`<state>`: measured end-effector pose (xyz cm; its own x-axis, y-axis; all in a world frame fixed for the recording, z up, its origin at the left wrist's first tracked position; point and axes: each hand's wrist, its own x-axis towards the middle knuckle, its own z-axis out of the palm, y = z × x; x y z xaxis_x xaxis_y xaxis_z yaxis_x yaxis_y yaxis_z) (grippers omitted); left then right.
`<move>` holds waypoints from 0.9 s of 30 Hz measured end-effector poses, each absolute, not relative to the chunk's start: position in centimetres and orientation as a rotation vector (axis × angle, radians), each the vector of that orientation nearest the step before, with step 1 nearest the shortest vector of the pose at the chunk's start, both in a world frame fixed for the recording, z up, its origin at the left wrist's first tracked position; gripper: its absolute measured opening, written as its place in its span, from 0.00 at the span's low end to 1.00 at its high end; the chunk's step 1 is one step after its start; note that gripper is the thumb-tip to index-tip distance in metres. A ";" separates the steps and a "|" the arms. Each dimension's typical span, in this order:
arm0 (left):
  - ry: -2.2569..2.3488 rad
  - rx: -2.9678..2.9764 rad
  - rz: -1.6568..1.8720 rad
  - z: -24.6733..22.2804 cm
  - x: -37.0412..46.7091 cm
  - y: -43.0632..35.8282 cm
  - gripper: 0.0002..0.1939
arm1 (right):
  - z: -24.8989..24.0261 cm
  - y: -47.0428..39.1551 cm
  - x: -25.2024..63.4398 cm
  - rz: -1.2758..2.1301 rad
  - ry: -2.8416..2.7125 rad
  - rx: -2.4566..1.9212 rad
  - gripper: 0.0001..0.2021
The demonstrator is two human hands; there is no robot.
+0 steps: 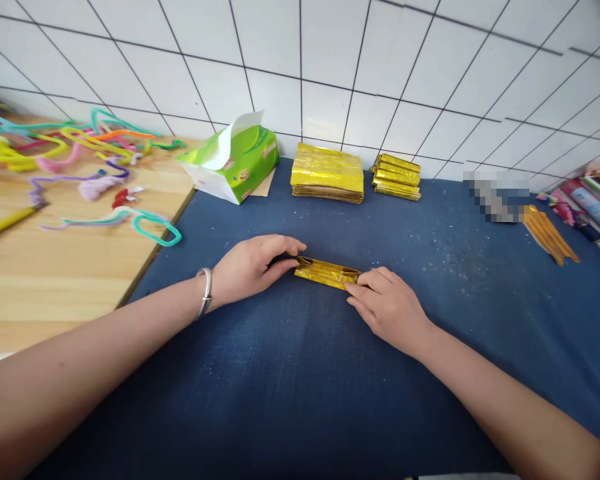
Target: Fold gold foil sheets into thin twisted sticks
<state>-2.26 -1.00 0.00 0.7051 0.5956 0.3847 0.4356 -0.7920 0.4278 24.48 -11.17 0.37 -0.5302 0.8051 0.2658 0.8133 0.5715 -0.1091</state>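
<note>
A narrow strip of folded gold foil paper (325,272) lies on the dark blue cloth in front of me, its folded edges standing up a little at both ends. My left hand (255,268), with a silver bangle on the wrist, has its thumb and fingertips around the left end of the strip. At the opposite end, my right hand (387,303) pinches the paper between bent fingers and thumb. Behind the strip, near the wall, sits a thick stack of gold foil sheets (327,170). Several folded gold strips (397,177) are piled just right of that stack.
A green and white tissue pack (250,160) stands by the tiled wall. Colourful pipe cleaners (100,143) cover the wooden table (80,287) at left. At right are a pixelated item (500,197), orange-gold strips (550,233) and books (593,207).
</note>
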 end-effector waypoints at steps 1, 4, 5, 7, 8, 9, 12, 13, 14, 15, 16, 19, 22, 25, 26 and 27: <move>0.782 2.642 0.777 0.2 -2.5 -1.1 0.07 | 0.3 -11.1 24.5 -0.020 -2.512 -1.328 0.12; 0.584 2.810 0.756 0.8 -3.1 -1.0 0.06 | 0.3 -10.7 24.6 0.040 -2.477 -1.302 0.12; 0.511 2.863 0.715 0.9 -3.3 -1.0 0.06 | 0.3 -10.6 24.7 0.055 -2.465 -1.290 0.11; 0.428 2.932 0.634 0.9 -3.4 -0.8 0.08 | 0.4 -10.4 24.8 0.076 -2.451 -1.264 0.11; 0.420 2.952 0.605 0.8 -3.4 -0.7 0.10 | 0.3 -10.4 24.8 0.081 -2.445 -1.250 0.11; 0.424 2.965 0.580 0.7 -3.3 -0.6 0.11 | 0.3 -10.3 24.8 0.083 -2.442 -1.238 0.11; 0.423 3.001 0.487 0.3 -3.0 -0.6 0.13 | 0.2 -10.2 24.9 0.088 -2.436 -1.223 0.11; 0.421 3.018 0.452 0.2 -2.9 -0.6 0.14 | 0.2 -10.2 24.9 0.092 -2.434 -1.222 0.11; 0.423 3.036 0.421 0.1 -2.8 -0.7 0.14 | 0.2 -10.2 24.9 0.096 -2.434 -1.222 0.11; 0.433 3.049 0.402 0.0 -2.7 -0.8 0.14 | 0.2 -10.2 24.9 0.099 -2.433 -1.224 0.11; 0.454 3.055 0.401 -0.1 -2.6 -0.8 0.14 | 0.2 -10.2 24.9 0.100 -2.433 -1.227 0.11; 0.582 2.995 0.472 -0.3 -2.2 -1.1 0.13 | 0.2 -10.2 25.0 0.088 -2.440 -1.247 0.12; 0.704 2.884 0.522 -0.3 -1.7 -1.4 0.12 | 0.3 -10.2 25.0 0.060 -2.451 -1.256 0.11; 0.753 2.801 0.510 -0.2 -1.3 -1.6 0.12 | 0.2 -10.2 24.9 0.019 -2.446 -1.286 0.11; 0.770 2.776 0.502 -0.2 -1.2 -1.6 0.12 | 0.1 -10.2 24.8 0.009 -2.435 -1.298 0.11; 0.792 2.751 0.491 -0.2 -1.2 -1.6 0.12 | 0.0 -10.2 24.7 0.004 -2.418 -1.312 0.11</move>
<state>-1.17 -1.62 -0.22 0.7970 0.5490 0.2515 0.4697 -0.8254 0.3133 24.70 -10.20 0.05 -0.4872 0.8071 0.3335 0.8061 0.5625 -0.1838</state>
